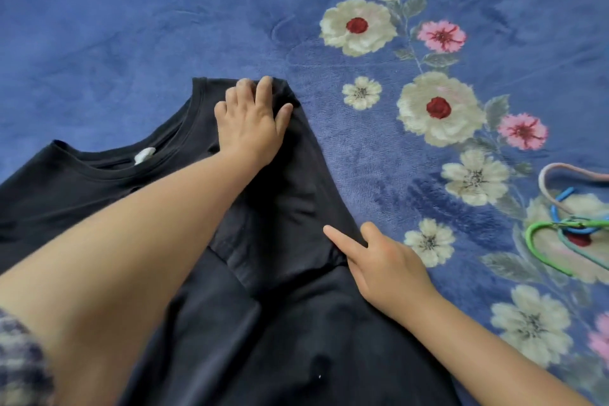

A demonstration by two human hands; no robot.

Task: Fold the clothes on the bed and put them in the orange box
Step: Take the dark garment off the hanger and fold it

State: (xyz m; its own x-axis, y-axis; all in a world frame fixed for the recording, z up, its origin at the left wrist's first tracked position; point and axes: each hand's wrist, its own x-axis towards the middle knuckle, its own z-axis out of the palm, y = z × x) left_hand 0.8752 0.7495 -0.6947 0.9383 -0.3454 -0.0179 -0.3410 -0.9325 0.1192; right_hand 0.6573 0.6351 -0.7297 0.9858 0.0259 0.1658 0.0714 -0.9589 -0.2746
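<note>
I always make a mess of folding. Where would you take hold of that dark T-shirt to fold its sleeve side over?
Probably at the dark T-shirt's right edge: a grip at the sleeve end, where the left hand presses, and another lower, at the right hand. That edge lies free on the blue blanket, so come from the right and lift it toward the collar side.

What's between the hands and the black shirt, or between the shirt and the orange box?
Nothing between hands and shirt: the left hand presses the black shirt near its shoulder, and the right hand touches its edge. The orange box is out of view, so that path can't be judged.
</note>
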